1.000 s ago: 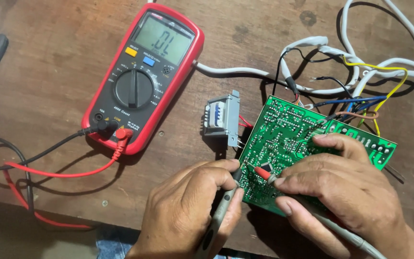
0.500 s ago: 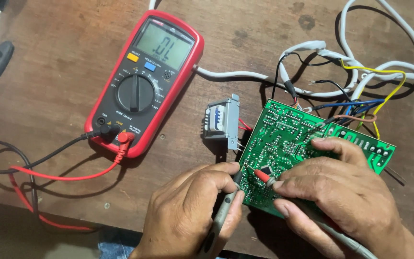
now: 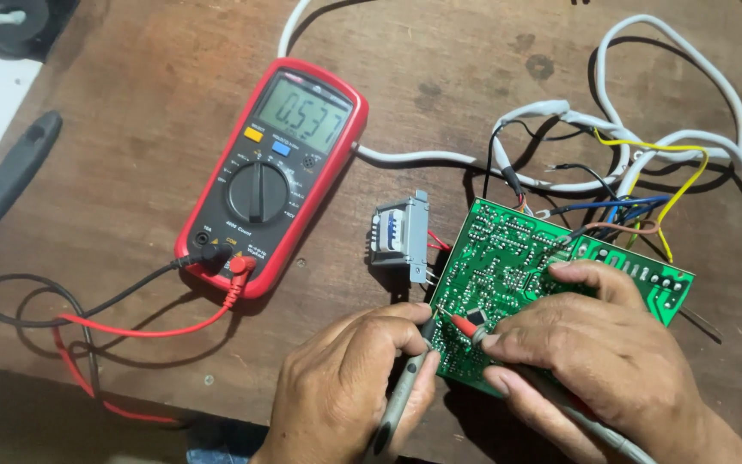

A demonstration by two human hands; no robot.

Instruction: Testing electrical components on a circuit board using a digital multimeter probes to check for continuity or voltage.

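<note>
Surface: worn brown wooden desk, scuffed and stained; a white sheet lies at its far left edge.
Circuit board: green board lies solder side up at centre right, tilted, near edge under both hands.
Left hand: left hand is curled around a grey probe, pinching it between thumb and fingers; tip rests on the board's near left edge.
Right hand: right hand lies on the board, fingers pressed down, pinching a red-tipped probe against the solder side.
Meter: red and grey multimeter lies face up left of the board, display lit, dial at centre.
Leads: black lead and red lead plug into the meter's lower end and loop toward the near desk edge.
Transformer: small grey transformer stands just beside the board's left edge.
Wiring: white cables and coloured wires crowd the board's far side.
Far left: dark tool handle lies well apart.
</note>
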